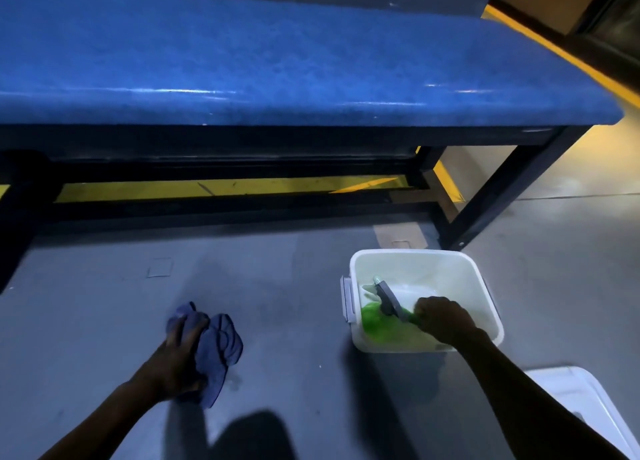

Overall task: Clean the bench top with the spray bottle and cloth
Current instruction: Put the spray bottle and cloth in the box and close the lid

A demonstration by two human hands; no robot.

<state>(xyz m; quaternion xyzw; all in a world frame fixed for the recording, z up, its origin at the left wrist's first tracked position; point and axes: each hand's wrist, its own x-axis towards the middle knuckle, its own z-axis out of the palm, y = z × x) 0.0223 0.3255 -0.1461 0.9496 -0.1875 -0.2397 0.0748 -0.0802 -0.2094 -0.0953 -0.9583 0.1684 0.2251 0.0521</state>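
The long blue bench top runs across the upper half of the view on a dark frame. Low on the left, my left hand is closed around a crumpled blue-grey cloth above the grey floor. On the right, a white bin stands on the floor in front of the bench. My right hand reaches inside it and grips the neck of a spray bottle with a grey trigger head and green liquid. The bottle lies tilted in the bin, its nozzle pointing up and left.
The bench's dark leg slants down just behind the bin. Yellow floor markings run under and past the bench. A white lid or second container lies at the lower right. Grey floor spreads between my hands.
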